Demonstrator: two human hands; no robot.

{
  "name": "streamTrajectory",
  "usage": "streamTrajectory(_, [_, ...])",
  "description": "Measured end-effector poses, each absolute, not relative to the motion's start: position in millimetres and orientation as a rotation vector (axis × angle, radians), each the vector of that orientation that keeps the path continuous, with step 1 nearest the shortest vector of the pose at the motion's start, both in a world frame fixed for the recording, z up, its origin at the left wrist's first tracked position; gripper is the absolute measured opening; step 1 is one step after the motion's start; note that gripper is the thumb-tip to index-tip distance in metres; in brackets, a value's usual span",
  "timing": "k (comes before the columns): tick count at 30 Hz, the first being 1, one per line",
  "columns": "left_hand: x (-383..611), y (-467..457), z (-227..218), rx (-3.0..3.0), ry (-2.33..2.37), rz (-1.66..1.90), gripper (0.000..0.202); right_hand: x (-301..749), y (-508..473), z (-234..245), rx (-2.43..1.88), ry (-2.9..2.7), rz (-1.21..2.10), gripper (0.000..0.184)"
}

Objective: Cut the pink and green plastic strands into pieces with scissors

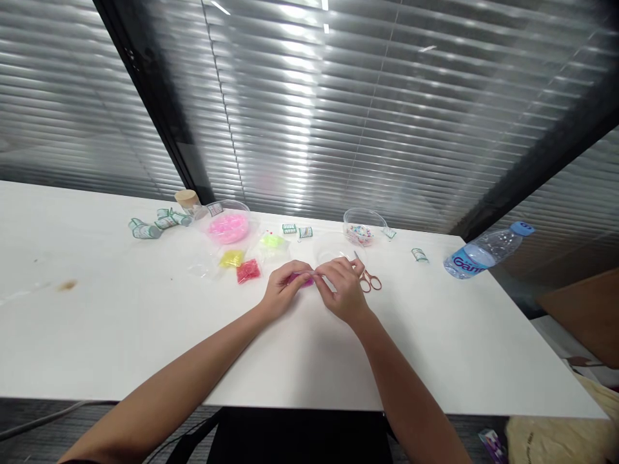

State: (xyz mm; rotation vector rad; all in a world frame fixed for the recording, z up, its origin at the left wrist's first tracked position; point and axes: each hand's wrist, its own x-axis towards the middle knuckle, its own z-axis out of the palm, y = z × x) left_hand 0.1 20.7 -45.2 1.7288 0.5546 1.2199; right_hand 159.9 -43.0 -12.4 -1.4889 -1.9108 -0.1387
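Note:
Both hands meet over the middle of the white table (120, 322). My left hand (283, 288) is curled around a small bag of magenta beads (303, 279), fingers closed on it. My right hand (342, 288) pinches the same bag's right end with thumb and fingers pressed together. Most of the bag is hidden between the fingers. Small rose-gold scissors (370, 280) lie just right of my right hand, touching nothing I hold.
Small bags of red beads (248, 271), yellow beads (232, 258) and green beads (273, 241) lie left of the hands. Behind stand a pink-filled bowl (228, 227), a clear bowl with mixed beads (360, 231), several thread spools (145, 230) and a lying water bottle (483, 252).

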Motion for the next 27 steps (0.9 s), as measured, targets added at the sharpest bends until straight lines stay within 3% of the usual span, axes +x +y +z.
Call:
streamTrajectory(14, [0.7, 21.0, -40.1, 1.767, 0.543, 1.29, 0.017, 162.4, -44.6, -9.9, -1.511, -1.965, -0.155, 0.03])
streamTrajectory(27, [1.8, 13.4, -40.5, 1.861, 0.546, 1.379, 0.013, 157.7, -48.8, -8.5, -1.378, -1.901, -0.143, 0.016])
